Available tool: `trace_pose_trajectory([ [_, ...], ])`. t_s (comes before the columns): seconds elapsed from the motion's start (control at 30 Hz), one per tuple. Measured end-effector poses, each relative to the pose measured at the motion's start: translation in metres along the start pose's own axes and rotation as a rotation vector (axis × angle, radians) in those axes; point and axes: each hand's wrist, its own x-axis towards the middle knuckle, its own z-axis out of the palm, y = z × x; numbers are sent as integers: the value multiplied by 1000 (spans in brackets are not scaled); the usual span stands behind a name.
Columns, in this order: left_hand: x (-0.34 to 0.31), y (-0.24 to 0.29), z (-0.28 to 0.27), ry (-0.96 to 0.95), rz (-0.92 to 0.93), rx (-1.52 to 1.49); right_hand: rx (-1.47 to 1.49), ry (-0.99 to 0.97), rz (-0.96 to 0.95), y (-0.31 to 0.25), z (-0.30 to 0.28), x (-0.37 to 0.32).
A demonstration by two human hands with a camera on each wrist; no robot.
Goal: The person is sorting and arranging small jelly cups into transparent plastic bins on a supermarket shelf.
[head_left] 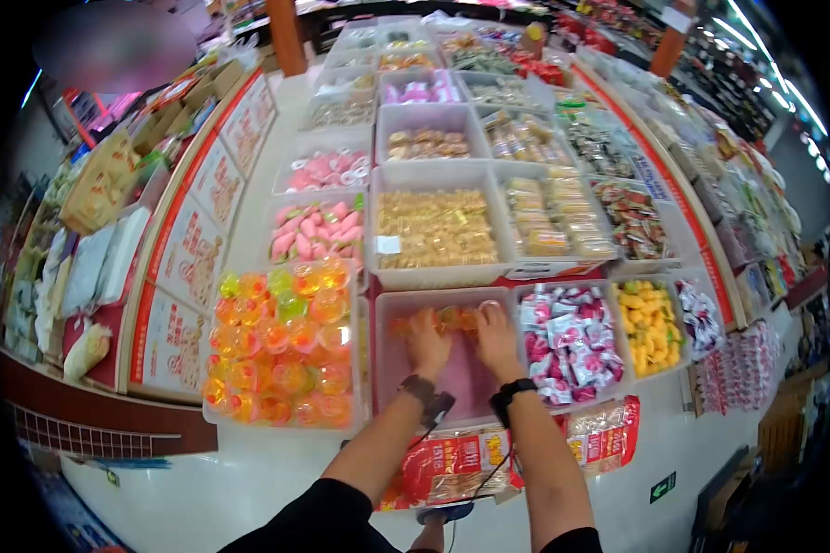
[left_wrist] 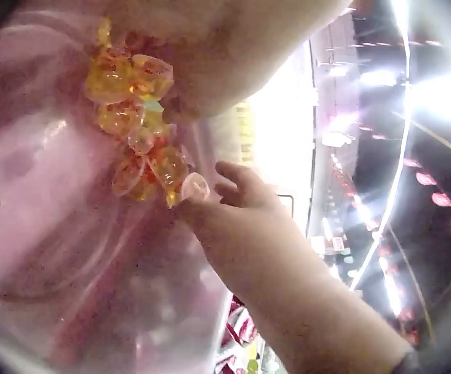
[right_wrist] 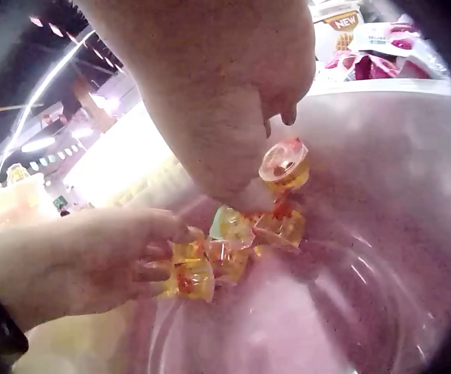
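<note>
Both hands are inside a nearly bare translucent bin [head_left: 406, 373] with a pinkish base. A short row of orange and yellow jelly cups [head_left: 456, 319] lies along its far side. My left hand [head_left: 428, 346] holds cups at the left end, its fingers around the end cup [right_wrist: 194, 279] in the right wrist view. At the right end is my right hand [head_left: 496, 341], its thumb beside a clear-lidded jelly cup [left_wrist: 196, 187] and its fingers spread apart from it. In the right wrist view, that hand's palm hides part of the row.
On the left stands a tub heaped with jelly cups [head_left: 281, 341]. Pink-and-white wrapped sweets [head_left: 572, 341] and yellow sweets [head_left: 650, 327] fill bins to the right. Behind is a bin of golden packets [head_left: 438, 226]. Red snack packs [head_left: 456, 465] hang in front.
</note>
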Motion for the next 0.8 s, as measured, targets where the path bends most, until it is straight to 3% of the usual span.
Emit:
trace_pose_trajectory([
  [0.07,9,17,-18,-103,-181,-46,16,-1,-86,14,32,11],
  [0.13,19,8,-6,-91,-164,92,74,-64,-29,8,13,24],
  [0.2,17,14,-3,-8,-155,97,-102,-71,-119,23,35,28],
  [0.33,12,23,-22,-40,-129,56,-272,-138,-138,24,40,31],
  [0.47,-1,29,-31,114,20,-81,-414,-101,-149,30,59,24],
  [0.5,-7,42,-45,88,-36,-19,-435,-123,-156,34,63,22],
  [0.63,-35,54,-72,-18,15,-266,-533,-74,-297,43,66,11],
  [0.8,-75,84,-148,-301,6,-642,-380,-280,-258,53,106,-34],
])
